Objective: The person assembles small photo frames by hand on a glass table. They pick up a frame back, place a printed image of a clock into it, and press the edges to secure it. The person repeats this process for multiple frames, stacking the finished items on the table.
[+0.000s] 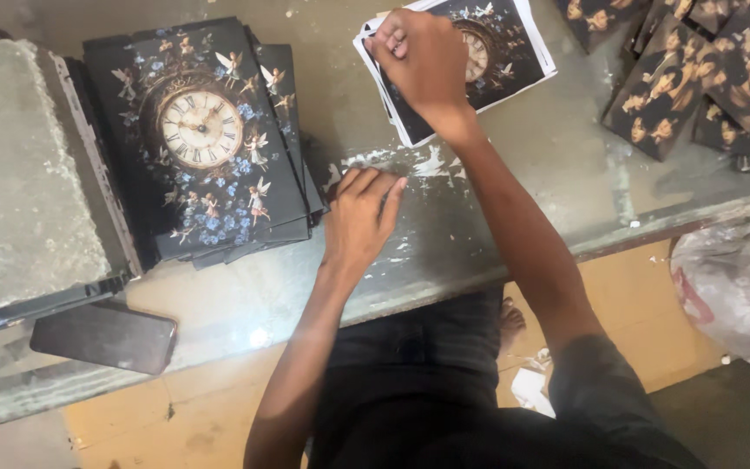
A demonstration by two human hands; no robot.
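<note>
My right hand (pixel 423 56) reaches to the far side of the worn table (pixel 566 174) and pinches the near-left corner of the top sheet of a stack of printed sheets (pixel 505 43), black with a clock and fairies. My left hand (pixel 359 221) rests palm down on the bare table, fingers together, holding nothing. Just left of it lies a stack of black boards (pixel 210 139) carrying the same clock and fairy picture.
A grey stone slab (pixel 19 165) lies on more boards at the far left. A dark phone (pixel 104 335) rests near the table's front edge. Brown printed boards (pixel 705 78) are piled at the back right. A plastic bag (pixel 740 287) sits on the floor at right.
</note>
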